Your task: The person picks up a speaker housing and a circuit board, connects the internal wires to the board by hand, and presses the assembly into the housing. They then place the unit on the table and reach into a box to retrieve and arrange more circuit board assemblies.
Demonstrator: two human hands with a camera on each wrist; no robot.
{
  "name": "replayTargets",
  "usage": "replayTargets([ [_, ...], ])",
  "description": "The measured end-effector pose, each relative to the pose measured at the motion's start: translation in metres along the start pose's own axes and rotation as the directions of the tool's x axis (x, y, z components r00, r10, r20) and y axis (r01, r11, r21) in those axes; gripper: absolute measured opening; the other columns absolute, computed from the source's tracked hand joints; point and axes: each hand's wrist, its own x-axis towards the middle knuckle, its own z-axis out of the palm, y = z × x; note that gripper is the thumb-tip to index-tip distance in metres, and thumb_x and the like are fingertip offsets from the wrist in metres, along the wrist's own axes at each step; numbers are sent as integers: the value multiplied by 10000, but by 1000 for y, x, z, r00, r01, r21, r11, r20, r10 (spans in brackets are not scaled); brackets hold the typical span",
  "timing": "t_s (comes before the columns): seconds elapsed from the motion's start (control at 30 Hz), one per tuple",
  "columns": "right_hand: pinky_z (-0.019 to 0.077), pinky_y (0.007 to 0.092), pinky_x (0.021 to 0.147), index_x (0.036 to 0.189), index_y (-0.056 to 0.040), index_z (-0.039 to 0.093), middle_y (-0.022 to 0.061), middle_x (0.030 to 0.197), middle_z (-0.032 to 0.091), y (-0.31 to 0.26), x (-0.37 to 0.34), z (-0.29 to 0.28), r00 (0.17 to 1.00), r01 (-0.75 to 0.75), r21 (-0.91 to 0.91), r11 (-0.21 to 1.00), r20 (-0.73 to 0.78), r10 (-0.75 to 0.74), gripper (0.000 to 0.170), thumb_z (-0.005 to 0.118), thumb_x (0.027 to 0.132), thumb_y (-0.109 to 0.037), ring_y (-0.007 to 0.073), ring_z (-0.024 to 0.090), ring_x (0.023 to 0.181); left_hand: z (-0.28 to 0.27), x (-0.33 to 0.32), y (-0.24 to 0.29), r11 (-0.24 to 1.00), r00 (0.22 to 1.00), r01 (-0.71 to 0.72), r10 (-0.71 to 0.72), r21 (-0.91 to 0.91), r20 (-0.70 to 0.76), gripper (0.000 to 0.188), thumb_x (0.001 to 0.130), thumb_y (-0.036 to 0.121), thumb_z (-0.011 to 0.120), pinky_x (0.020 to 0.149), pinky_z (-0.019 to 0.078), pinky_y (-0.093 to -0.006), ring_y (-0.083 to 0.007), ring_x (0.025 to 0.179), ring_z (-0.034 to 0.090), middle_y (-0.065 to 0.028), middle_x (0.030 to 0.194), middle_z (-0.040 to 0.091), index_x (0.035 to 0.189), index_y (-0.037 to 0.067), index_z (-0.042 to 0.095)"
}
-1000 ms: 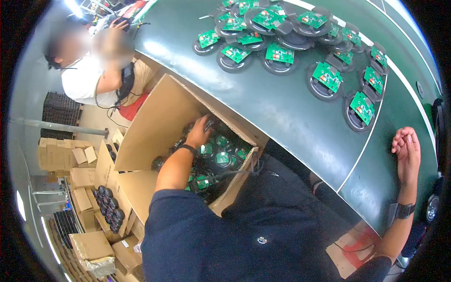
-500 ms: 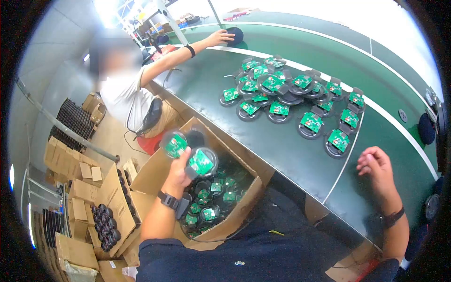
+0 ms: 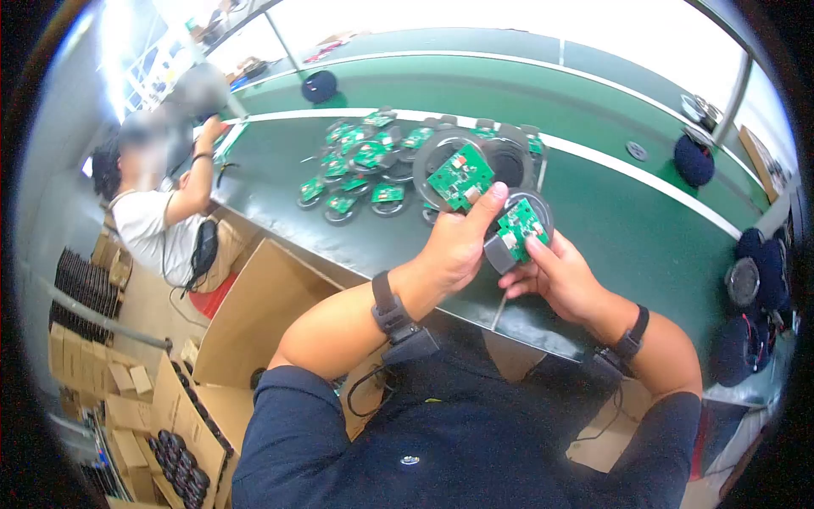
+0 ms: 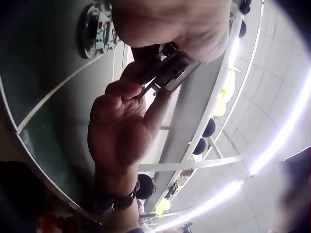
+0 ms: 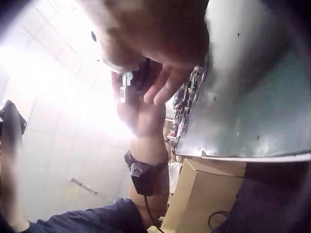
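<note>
In the head view my left hand (image 3: 458,250) grips a black round housing (image 3: 431,161) with a green circuit board (image 3: 462,176) on it, thumb across the board's lower edge. My right hand (image 3: 564,276) pinches a second, smaller-looking round housing (image 3: 544,214) with its own green board (image 3: 520,227), thumb on top and fingers beneath. The two housings are side by side above the table, and another dark ring shows behind them. In the left wrist view the right hand (image 4: 119,126) reaches up to the dark housing's edge (image 4: 177,73). Backlight darkens the right wrist view.
Several more housings with boards (image 3: 388,193) lie heaped on the green table (image 3: 280,195). An open cardboard box (image 3: 254,314) stands below the table's edge at left. Dark round items (image 3: 695,161) stand at right. Another person (image 3: 157,187) sits at the far left.
My left hand has come up out of the box with the housings and over the table. The right hand has moved left to meet it and now pinches one.
</note>
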Motion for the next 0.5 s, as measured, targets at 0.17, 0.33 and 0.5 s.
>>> replayTargets([
  [0.17,591,297,643,1268,-50,468,104,991,664,-3,10,-13,984,94,-150,984,-138,-115,377,574,996,-288,192,696,756,9,17,-10,998,999,32,-34,-57,-42,204,1009,258,559,710,576,-346,-184,799,685,-72,922,678,1059,63,587],
  [0.33,593,293,626,1429,-79,364,111,1031,662,-1,16,-22,979,125,-162,979,-140,-148,563,642,960,-217,198,697,739,-1,29,-13,986,986,-162,161,-31,-38,267,1022,290,525,803,559,-372,-194,922,672,-70,1086,668,1169,74,579],
  [0.5,600,319,670,1420,-77,350,119,1093,643,-3,23,-29,955,224,-168,960,-159,-251,564,645,957,-203,215,696,798,0,54,-9,964,955,-263,255,-34,-150,238,1016,242,539,821,569,-396,-235,954,684,-93,1086,660,1170,63,562],
])
